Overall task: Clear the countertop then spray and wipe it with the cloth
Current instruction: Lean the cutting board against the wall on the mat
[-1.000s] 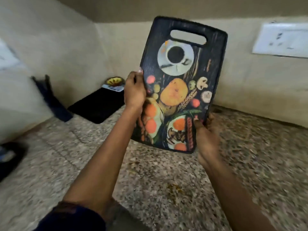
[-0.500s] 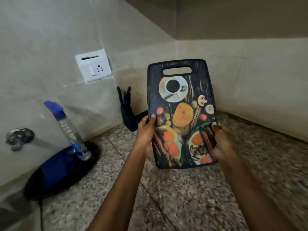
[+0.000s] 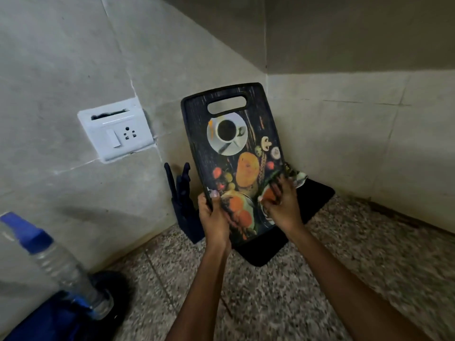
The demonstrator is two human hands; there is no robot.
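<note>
A dark cutting board (image 3: 234, 148) printed with a coffee cup and vegetables stands upright near the wall corner, handle slot at the top. My left hand (image 3: 213, 217) grips its lower left edge and my right hand (image 3: 283, 205) holds its lower right side. The speckled granite countertop (image 3: 320, 279) lies below. A clear spray bottle (image 3: 59, 264) with a blue nozzle leans at the lower left, resting on a blue cloth (image 3: 49, 321) in a black dish.
A black mat or tray (image 3: 317, 203) lies in the corner behind the board, with a patterned dish (image 3: 299, 177) on it. A dark blue knife holder (image 3: 183, 200) stands against the left wall. A white switch socket (image 3: 115, 130) sits on the left wall.
I have carried the board leftward and into the wall corner; it now stands lower and closer to the black mat. The view has swung left, revealing the spray bottle.
</note>
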